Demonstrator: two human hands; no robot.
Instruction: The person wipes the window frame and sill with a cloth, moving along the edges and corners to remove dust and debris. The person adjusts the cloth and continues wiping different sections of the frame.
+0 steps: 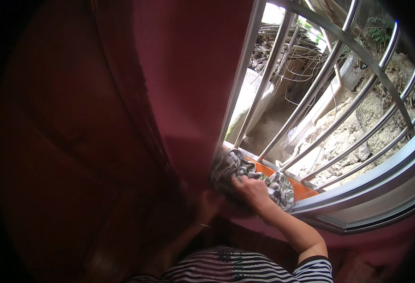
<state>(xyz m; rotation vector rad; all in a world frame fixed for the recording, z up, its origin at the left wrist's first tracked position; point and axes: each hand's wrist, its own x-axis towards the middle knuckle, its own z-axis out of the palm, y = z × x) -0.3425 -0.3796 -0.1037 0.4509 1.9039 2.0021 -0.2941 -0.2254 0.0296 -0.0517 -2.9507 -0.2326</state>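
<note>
A bunched cloth (280,187) with a grey, green and white camouflage-like pattern lies across the orange windowsill (301,189). My right hand (252,190) reaches over it from the right, with curled fingers gripping its folds. My left hand (207,204) is blurred and in shadow, just below and left of the cloth's dark near part. Whether its fingers hold any of the cloth is hidden. A thin bracelet (205,225) circles the left wrist.
Metal window bars (299,116) stand just beyond the sill. At right is the sliding window's aluminium frame (363,180). A dark red wall (189,70) borders the opening at left, beside a dark brown wooden surface (69,123). Outside are a rocky slope (352,131) and stacked slabs (264,46).
</note>
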